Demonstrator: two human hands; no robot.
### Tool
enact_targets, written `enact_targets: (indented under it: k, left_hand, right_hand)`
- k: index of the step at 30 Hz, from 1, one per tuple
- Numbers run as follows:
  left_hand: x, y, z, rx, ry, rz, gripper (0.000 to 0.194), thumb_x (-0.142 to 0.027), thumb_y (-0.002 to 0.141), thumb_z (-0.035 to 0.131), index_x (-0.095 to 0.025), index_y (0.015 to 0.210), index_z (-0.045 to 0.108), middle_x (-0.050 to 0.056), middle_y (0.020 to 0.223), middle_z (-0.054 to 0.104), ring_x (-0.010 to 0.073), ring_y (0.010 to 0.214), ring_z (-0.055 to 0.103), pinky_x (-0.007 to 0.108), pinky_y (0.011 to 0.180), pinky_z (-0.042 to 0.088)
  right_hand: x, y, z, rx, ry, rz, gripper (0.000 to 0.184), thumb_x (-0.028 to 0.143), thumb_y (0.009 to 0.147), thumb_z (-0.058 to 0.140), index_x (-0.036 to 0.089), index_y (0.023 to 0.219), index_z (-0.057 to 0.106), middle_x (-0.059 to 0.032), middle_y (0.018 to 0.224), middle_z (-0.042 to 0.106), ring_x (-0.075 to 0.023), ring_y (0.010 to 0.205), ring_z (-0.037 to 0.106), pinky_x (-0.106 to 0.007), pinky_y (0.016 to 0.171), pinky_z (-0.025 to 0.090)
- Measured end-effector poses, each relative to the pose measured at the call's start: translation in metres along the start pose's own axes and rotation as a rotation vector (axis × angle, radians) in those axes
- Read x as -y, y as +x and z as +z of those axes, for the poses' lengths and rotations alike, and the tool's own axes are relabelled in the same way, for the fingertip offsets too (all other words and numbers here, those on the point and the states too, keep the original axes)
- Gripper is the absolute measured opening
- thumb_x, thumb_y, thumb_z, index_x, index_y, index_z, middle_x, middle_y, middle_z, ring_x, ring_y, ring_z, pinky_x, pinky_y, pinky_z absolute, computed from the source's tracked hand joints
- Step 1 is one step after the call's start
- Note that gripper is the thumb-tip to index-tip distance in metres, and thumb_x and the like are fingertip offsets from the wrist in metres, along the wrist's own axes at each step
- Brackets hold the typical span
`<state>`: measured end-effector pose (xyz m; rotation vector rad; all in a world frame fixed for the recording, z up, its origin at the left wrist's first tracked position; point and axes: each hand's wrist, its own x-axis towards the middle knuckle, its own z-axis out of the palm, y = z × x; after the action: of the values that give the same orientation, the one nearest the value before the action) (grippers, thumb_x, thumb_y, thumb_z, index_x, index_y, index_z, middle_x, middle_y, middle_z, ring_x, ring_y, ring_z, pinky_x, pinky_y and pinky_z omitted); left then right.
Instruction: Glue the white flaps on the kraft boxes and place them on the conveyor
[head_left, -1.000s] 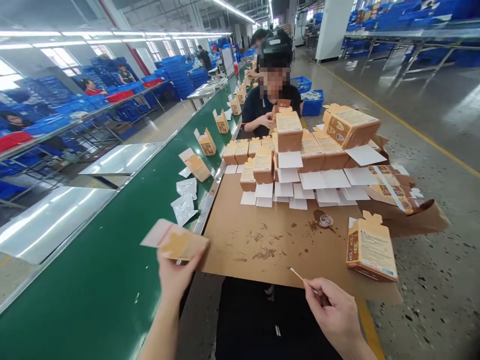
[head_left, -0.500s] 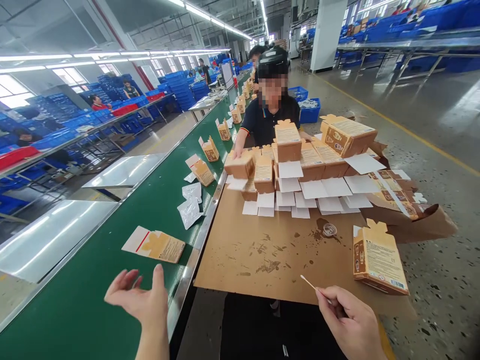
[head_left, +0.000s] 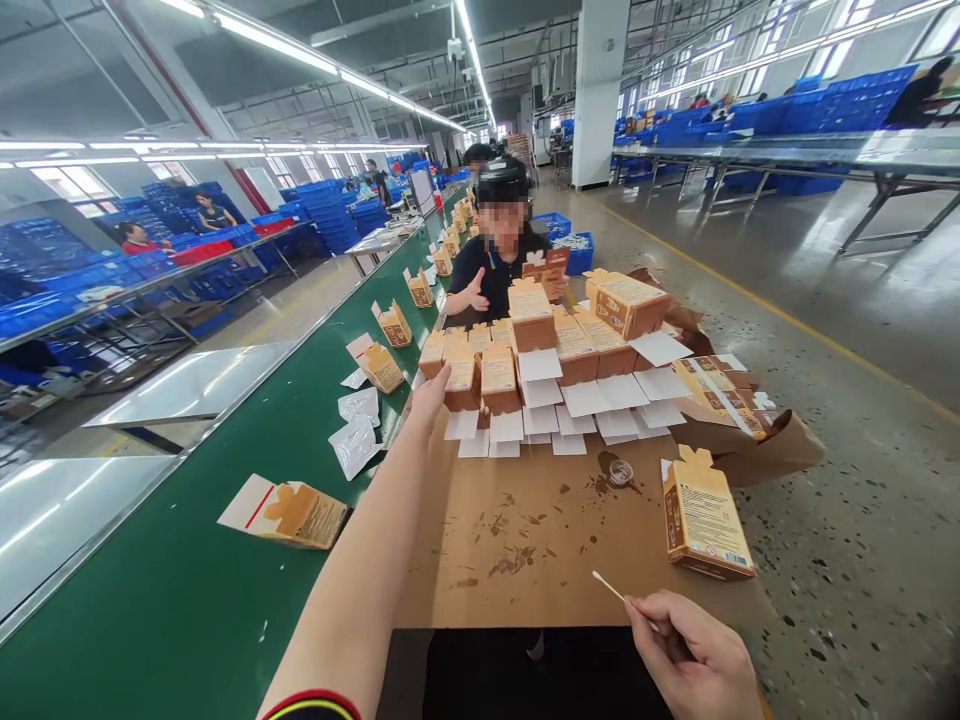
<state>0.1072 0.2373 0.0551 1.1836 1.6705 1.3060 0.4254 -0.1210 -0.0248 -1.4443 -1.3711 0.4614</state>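
My right hand (head_left: 694, 645) pinches a cotton swab (head_left: 609, 586), its white tip pointing up and left over the cardboard's near edge. With the arm stretched far forward, my left hand (head_left: 430, 400) is at the left end of the stacked small cartons (head_left: 459, 382), against or beside the nearest one. Most of its fingers are hidden, so its grip does not show. The brown cartons have white flaps sticking out toward me. A single carton (head_left: 709, 520) stands on the cardboard at right. Near the stack sits a small clear dish (head_left: 620, 473) beside a wet patch.
On the green conveyor belt (head_left: 187, 590) at left lie an open carton (head_left: 300, 512), silver pouches (head_left: 354, 447) and a row of further cartons. Cardboard (head_left: 525, 520) with wet marks covers the work surface. Across the stack, a co-worker (head_left: 487, 275) holds a brown carton piece (head_left: 551, 268).
My left hand has moved from above the belt forward to the stack's left end. The co-worker's hand has left the carton there and lifted. My right hand still holds the swab.
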Motion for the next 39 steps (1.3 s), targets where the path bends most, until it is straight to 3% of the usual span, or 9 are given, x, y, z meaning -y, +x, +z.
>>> enact_targets:
  k: [3,7,9,12,17,21,25,33,39]
  left_hand:
    - [-0.002,0.000,0.007,-0.015,-0.023,-0.093,0.038,-0.054,0.079,0.096,-0.026,0.099,0.080,0.021,0.113,0.087,0.0517,0.137,0.078,0.060,0.115,0.061]
    - [0.000,-0.033,-0.025,-0.070,-0.111,-0.085,0.041,-0.058,0.090,0.085,-0.025,0.113,0.081,0.018,0.129,0.089,0.0453,0.144,0.078,0.056,0.119,0.064]
    - [0.014,-0.068,-0.049,-0.069,-0.193,-0.074,0.048,-0.063,0.092,0.084,-0.025,0.121,0.081,0.017,0.139,0.087,0.0417,0.148,0.077,0.054,0.121,0.065]
    - [0.052,-0.139,-0.072,0.056,-0.400,-0.132,0.063,-0.061,0.082,0.100,-0.024,0.130,0.082,0.016,0.147,0.087,0.0419,0.150,0.078,0.056,0.123,0.067]
    - [0.106,-0.226,-0.067,0.248,-0.378,-0.300,0.080,-0.064,0.069,0.115,-0.021,0.129,0.082,0.019,0.143,0.089,0.0439,0.141,0.083,0.059,0.124,0.067]
    - [0.109,-0.232,-0.055,0.258,-0.307,-0.283,0.081,-0.066,0.066,0.116,-0.023,0.125,0.080,0.018,0.138,0.090,0.0416,0.133,0.086,0.057,0.118,0.069]
    - [0.101,-0.232,-0.053,0.280,-0.299,-0.258,0.080,-0.061,0.069,0.116,-0.023,0.127,0.076,0.017,0.135,0.089,0.0390,0.128,0.087,0.057,0.118,0.069]
    - [0.095,-0.251,-0.043,0.226,-0.275,-0.173,0.078,-0.059,0.073,0.113,-0.028,0.131,0.071,0.011,0.130,0.086,0.0363,0.125,0.087,0.053,0.115,0.070]
    - [0.093,-0.279,-0.038,0.175,-0.061,-0.046,0.081,-0.056,0.075,0.109,-0.029,0.135,0.062,0.011,0.133,0.082,0.0363,0.128,0.085,0.050,0.111,0.069]
  right_hand:
    - [0.001,-0.002,-0.002,-0.013,0.005,0.015,0.034,0.047,0.104,0.082,0.034,0.072,0.083,-0.0033,0.057,0.069,-0.0251,0.042,0.064,-0.035,0.039,0.057]
    - [0.004,0.003,-0.009,-0.032,-0.016,0.005,0.035,0.043,0.105,0.081,0.032,0.072,0.081,-0.0016,0.056,0.066,-0.0229,0.041,0.061,-0.033,0.039,0.054]
    - [0.007,0.008,-0.011,-0.028,-0.010,-0.018,0.036,0.039,0.107,0.079,0.031,0.072,0.078,0.0003,0.055,0.063,-0.0207,0.041,0.058,-0.032,0.039,0.051]
    - [0.015,0.013,0.000,0.013,0.008,-0.066,0.032,0.031,0.108,0.076,0.029,0.077,0.077,0.0025,0.058,0.063,-0.0179,0.043,0.056,-0.029,0.042,0.048]
    - [0.022,0.008,0.054,0.159,-0.135,-0.260,0.033,0.013,0.111,0.063,0.028,0.081,0.066,0.0051,0.062,0.063,-0.0152,0.050,0.060,-0.027,0.051,0.049]
    - [0.018,0.002,0.092,0.252,-0.200,-0.335,0.037,0.006,0.109,0.055,0.028,0.080,0.058,0.0046,0.064,0.063,-0.0154,0.055,0.062,-0.027,0.058,0.047]
    - [0.010,0.004,0.100,0.306,-0.231,-0.351,0.037,0.002,0.103,0.054,0.028,0.077,0.051,0.0036,0.065,0.063,-0.0159,0.056,0.061,-0.029,0.059,0.039]
    - [0.003,0.015,0.085,0.250,-0.222,-0.297,0.038,0.004,0.104,0.056,0.028,0.075,0.050,0.0055,0.063,0.058,-0.0135,0.055,0.054,-0.028,0.058,0.038]
    - [0.003,0.008,0.049,0.145,-0.131,-0.209,0.036,0.013,0.111,0.063,0.026,0.078,0.065,0.0060,0.063,0.059,-0.0126,0.053,0.053,-0.026,0.054,0.045]
